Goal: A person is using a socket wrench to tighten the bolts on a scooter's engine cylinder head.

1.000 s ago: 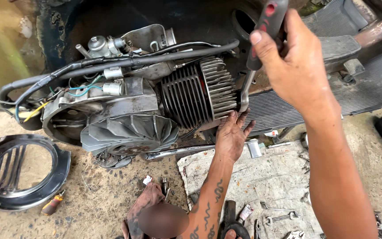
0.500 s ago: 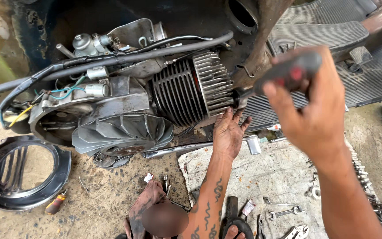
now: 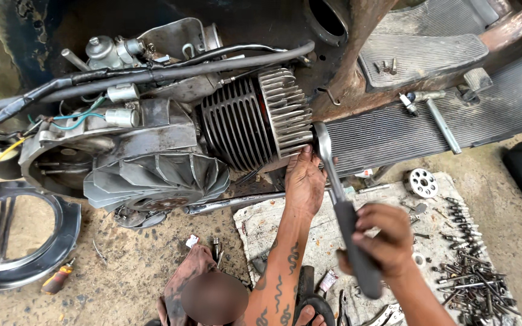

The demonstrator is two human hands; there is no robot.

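The right hand is clamped around the dark handle of a ratchet, whose head sits against the finned cylinder head of the engine. The left hand rests open, fingers spread, against the underside of the cylinder head, touching the ratchet's head and gripping nothing. A dirty cloth on the ground carries loose bolts near its right edge and a round holed disc at its top edge. A round cover lies on the ground at far left.
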